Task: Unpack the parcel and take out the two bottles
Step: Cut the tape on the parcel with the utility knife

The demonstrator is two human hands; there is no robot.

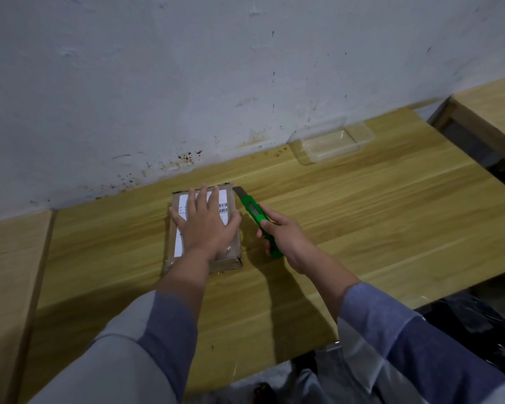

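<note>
Here the left hand (204,225) lies flat and spread on the parcel (174,228) while the right hand (286,234), its grip clamped on the green knife (252,211) at the parcel's 3 o'clock edge, could slip the blade toward those fingers or cut too deep into the bottles presumably inside.

My left hand (206,225) covers most of the parcel (231,258) label (222,206) at frame centre — its print is too small to read. The bottles are hidden inside — the parcel is unopened.

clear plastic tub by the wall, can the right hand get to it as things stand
Probably not straight away. The table between the right hand and the clear tub is bare, but that hand's grip is full with the green utility knife.
</note>
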